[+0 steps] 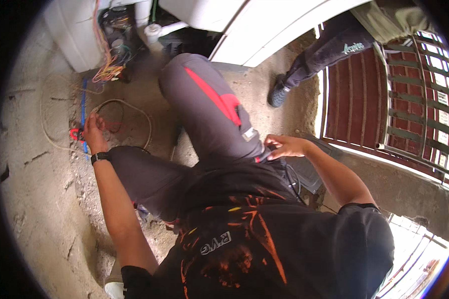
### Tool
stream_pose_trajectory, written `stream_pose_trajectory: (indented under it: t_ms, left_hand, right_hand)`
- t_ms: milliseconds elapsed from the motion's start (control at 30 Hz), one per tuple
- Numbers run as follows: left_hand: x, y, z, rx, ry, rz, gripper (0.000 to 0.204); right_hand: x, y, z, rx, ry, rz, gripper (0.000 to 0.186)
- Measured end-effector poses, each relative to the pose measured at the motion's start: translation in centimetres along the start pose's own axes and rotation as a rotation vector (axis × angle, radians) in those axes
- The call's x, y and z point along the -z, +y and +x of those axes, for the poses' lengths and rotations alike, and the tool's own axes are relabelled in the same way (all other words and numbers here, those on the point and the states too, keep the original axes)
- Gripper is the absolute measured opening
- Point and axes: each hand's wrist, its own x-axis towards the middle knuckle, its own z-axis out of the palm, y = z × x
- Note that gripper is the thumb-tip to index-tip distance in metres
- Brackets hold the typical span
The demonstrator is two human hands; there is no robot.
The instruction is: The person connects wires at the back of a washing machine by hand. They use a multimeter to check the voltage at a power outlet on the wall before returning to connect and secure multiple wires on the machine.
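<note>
Low at the left, by the rough wall, my left hand has its fingers curled. The end of a pale cable loop comes up to its fingertips. A small red object shows right beside this hand, its kind unclear. What the fingers hold is hidden. My right hand is at my hip, fingers bent and pinched at a dark pocket edge with a bit of red on it. Whether something sits in that grip, I cannot make out.
White appliance housing stands ahead, with a bundle of coloured wires hanging from its open underside. A blue strip runs along the wall's foot. Another person's leg is at the upper right, near a metal railing.
</note>
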Motion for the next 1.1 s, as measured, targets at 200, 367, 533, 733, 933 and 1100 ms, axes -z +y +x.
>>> stream_pose_trajectory:
  t_ms: [200, 367, 533, 733, 933, 1100]
  left_hand:
    - [-1.9, -1.4, 0.0, 0.109, -0.024, 0.024, 0.027]
    - [-3.2, -3.0, -0.2, 0.120, -0.103, 0.035, 0.027]
    - [-7.1, -4.6, -0.7, 0.170, -0.151, 0.030, 0.030]
    - [-6.2, -5.1, -2.3, 0.092, -0.230, 0.200, 0.030]
    - [-8.1, -2.9, -3.8, 0.116, -0.216, 0.067, 0.028]
    - [-8.9, -1.5, -1.6, -0.106, -0.147, -0.009, 0.033]
  right_hand:
    - [-1.5, -1.8, -1.4, 0.022, -0.027, -0.228, 0.065]
    - [-2.2, -0.9, -1.8, 0.039, -0.039, -0.266, 0.070]
    - [-3.1, 3.0, -2.0, -0.053, -0.043, -0.227, 0.069]
    - [-5.7, 6.2, -2.4, -0.261, -0.067, 0.020, 0.079]
    - [-5.4, 9.3, -0.6, -0.206, -0.186, 0.326, 0.078]
    - [-2.9, 4.9, 0.1, -0.294, -0.336, -0.330, 0.086]
